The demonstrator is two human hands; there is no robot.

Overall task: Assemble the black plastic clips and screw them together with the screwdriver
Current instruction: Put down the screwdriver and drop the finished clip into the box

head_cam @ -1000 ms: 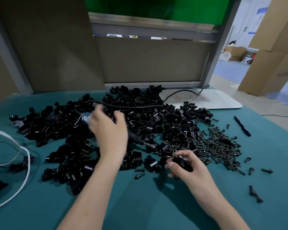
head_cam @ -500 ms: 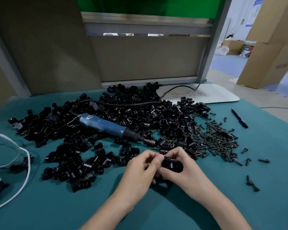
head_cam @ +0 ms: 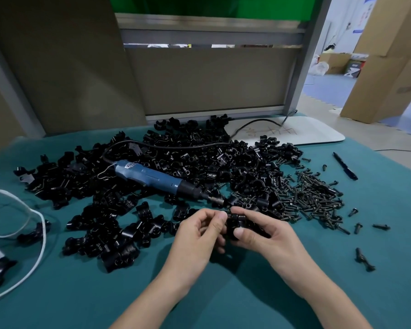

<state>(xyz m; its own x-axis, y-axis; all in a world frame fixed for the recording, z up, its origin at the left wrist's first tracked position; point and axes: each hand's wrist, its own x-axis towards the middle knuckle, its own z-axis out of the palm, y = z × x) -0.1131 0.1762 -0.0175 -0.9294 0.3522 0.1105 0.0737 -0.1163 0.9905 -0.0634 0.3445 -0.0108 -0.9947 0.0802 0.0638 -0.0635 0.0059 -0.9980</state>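
Both hands meet at the table's middle over one black plastic clip [head_cam: 235,222]. My right hand [head_cam: 266,236] grips it between thumb and curled fingers. My left hand [head_cam: 199,236] pinches its left side with thumb and forefinger. How the clip's parts sit together is hidden by my fingers. The blue electric screwdriver [head_cam: 157,179] lies on the heap of black clips [head_cam: 188,157], tip pointing right toward my hands. A pile of dark screws [head_cam: 311,195] lies to the right of the heap.
A teal cloth [head_cam: 223,293] covers the table. A white cord [head_cam: 31,224] loops at the left edge. A black pen [head_cam: 345,165] and a white board [head_cam: 306,131] lie at the back right. Stray screws [head_cam: 365,258] dot the right side. A partition wall [head_cam: 211,79] stands behind.
My left hand let go of the screwdriver, which now lies on the heap, and came to the clip in my right hand. Both hands now hold that clip slightly nearer me.
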